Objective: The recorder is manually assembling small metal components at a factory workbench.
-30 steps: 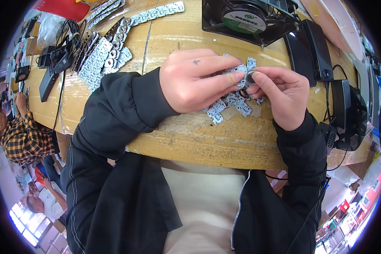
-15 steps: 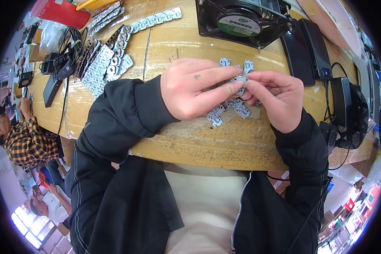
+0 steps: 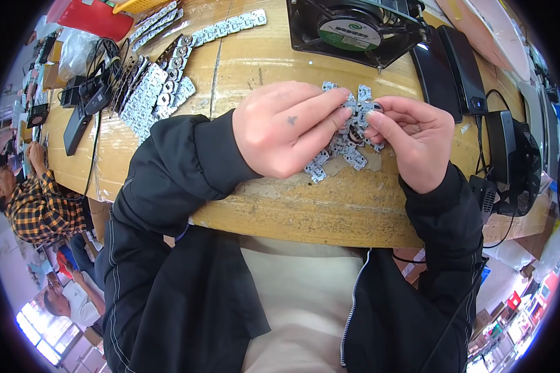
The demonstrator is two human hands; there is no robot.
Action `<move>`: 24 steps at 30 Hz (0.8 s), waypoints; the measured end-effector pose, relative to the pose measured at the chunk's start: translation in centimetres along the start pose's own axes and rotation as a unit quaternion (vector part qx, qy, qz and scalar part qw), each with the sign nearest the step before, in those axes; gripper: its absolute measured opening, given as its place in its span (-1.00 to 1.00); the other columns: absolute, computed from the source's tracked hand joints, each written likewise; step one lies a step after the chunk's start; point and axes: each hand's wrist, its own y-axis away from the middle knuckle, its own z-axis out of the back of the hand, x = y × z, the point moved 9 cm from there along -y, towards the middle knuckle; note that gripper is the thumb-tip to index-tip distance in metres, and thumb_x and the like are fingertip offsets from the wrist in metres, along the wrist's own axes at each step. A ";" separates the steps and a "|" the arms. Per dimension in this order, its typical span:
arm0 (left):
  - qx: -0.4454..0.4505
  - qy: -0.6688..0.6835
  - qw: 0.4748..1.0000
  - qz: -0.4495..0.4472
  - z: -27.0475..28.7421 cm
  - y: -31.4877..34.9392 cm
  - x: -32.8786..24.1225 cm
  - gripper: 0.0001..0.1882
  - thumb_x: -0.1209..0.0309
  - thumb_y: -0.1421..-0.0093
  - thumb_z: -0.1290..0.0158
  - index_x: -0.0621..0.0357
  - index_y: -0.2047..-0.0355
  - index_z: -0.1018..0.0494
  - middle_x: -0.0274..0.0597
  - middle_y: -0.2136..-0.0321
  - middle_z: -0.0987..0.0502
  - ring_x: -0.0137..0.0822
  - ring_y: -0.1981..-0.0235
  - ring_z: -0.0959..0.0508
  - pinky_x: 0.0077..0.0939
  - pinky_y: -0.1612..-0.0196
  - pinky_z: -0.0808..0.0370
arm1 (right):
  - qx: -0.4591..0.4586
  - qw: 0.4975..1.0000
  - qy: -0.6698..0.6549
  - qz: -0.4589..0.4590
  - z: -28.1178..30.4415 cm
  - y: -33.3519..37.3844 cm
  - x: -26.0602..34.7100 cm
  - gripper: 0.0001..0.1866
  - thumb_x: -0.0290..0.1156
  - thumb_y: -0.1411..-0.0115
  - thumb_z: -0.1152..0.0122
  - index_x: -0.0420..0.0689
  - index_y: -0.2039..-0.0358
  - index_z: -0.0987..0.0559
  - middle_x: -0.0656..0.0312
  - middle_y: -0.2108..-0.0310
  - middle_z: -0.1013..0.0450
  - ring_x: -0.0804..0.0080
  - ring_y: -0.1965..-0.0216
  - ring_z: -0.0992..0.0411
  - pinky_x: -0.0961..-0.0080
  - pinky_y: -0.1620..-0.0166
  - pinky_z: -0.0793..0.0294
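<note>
An electronics assembly workshop is indicated. A worn wooden desk [image 3: 280, 205] is covered with strips of small metal parts [image 3: 152, 93], a loose heap of the same small parts [image 3: 345, 152], a square black cooling fan [image 3: 354, 28], black power adapters [image 3: 454, 68], tangled cables [image 3: 99, 62] and a red tray [image 3: 90, 18]. Another person in a plaid shirt [image 3: 37, 208] is seen seated at the far left, and stacked goods and boxes [image 3: 516, 304] are visible on the floor below at the right, as is usual for a shared production room.
</note>
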 end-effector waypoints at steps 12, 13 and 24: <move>-0.009 -0.016 0.999 0.035 -0.7 0.5 0.4 -0.69 0.59 0.24 -0.15 0.44 0.38 -0.53 0.09 0.32 -0.52 -0.19 0.49 -0.54 -0.44 0.48 -0.52 | -0.057 0.998 0.028 0.014 0.3 0.3 0.3 -0.81 -0.67 -0.15 -0.21 -0.42 0.20 -0.55 0.13 0.40 -0.55 0.56 0.44 -0.52 0.70 0.33 -0.53; -0.011 0.054 0.992 0.116 -0.7 0.7 1.7 -0.71 0.60 0.17 -0.20 0.36 0.34 -0.55 0.03 0.33 -0.55 -0.15 0.48 -0.56 -0.42 0.45 -0.53 | -0.047 0.998 0.005 0.030 0.5 0.2 0.4 -0.80 -0.66 -0.16 -0.21 -0.42 0.19 -0.54 0.13 0.39 -0.55 0.56 0.43 -0.52 0.69 0.33 -0.53; -0.030 0.179 0.966 0.186 -0.6 0.7 3.2 -0.80 0.54 0.06 -0.29 0.27 0.37 -0.58 -0.04 0.39 -0.58 -0.14 0.48 -0.59 -0.42 0.45 -0.54 | -0.011 0.999 0.002 0.046 0.5 -0.4 0.4 -0.79 -0.66 -0.17 -0.19 -0.42 0.16 -0.53 0.13 0.39 -0.55 0.54 0.42 -0.52 0.69 0.31 -0.52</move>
